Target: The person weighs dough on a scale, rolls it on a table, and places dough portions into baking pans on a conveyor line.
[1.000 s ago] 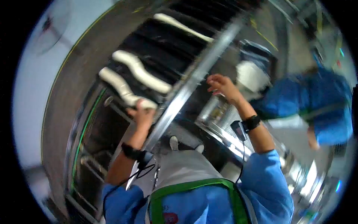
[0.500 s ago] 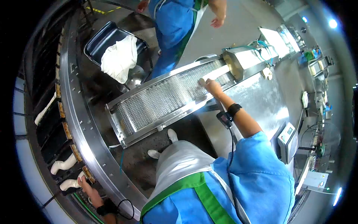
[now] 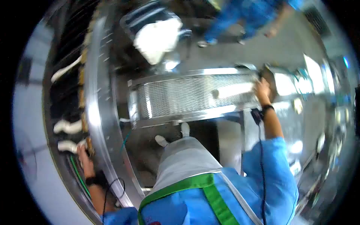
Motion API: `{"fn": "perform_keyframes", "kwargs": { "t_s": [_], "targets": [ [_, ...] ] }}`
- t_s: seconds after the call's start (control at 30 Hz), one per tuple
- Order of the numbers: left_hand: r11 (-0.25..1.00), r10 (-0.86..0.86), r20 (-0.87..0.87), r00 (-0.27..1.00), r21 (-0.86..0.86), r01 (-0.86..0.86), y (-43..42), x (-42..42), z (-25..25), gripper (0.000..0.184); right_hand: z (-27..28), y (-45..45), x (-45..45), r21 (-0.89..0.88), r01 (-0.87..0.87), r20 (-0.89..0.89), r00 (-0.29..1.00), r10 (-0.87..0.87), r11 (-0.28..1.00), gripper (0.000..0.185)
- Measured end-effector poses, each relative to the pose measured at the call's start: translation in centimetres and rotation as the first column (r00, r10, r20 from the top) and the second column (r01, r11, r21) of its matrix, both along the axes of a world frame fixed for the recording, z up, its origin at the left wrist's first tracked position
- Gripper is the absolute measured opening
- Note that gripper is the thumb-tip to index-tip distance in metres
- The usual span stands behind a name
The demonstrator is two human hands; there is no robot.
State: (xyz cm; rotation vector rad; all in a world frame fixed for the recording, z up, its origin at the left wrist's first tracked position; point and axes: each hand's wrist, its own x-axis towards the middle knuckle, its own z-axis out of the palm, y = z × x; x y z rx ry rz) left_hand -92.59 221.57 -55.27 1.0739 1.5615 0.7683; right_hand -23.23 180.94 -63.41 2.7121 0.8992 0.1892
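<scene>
My left hand (image 3: 86, 161) is closed at the inner end of a short white dough strip (image 3: 67, 146), which lies in a dark slot of the rack at the left. Another white dough strip (image 3: 66, 126) lies just above it. On the metal mesh conveyor (image 3: 176, 97) rests a long, smooth white dough strip (image 3: 234, 90). My right hand (image 3: 263, 90) is at that strip's right end, close to the machine's mouth; motion blur smears its fingers, so their grip is unclear.
A curved steel rail (image 3: 93, 82) runs between the rack and the conveyor. Behind the conveyor stands a black chair with a white cloth (image 3: 157, 39) on it. A co-worker in blue (image 3: 247, 18) is at the back. A steel box machine (image 3: 283, 82) adjoins the conveyor's right end.
My right hand has moved from the long dough strip's left end to its right end. My left hand stays at the short strip. The view has turned, and the co-worker stands farther right.
</scene>
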Motion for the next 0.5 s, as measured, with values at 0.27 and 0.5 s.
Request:
{"fn": "perform_keyframes", "kwargs": {
  "t_s": [0.27, 0.5],
  "targets": [
    [0.981, 0.137, -0.372, 0.918, -0.074, -0.177, 1.0, -1.5, -3.4, 0.059, -0.3, 1.7, 7.7, -0.028, -0.687, -0.392, 0.676, 0.624, 0.726, 0.045],
    [0.987, 0.136, -0.581, 0.803, 0.012, -0.159, 0.7, -1.2, -2.1, 0.058, 18.6, 24.8, -14.1, 0.494, 0.261, -0.87, 0.139, 0.474, 0.83, 0.046]
  ]
}}
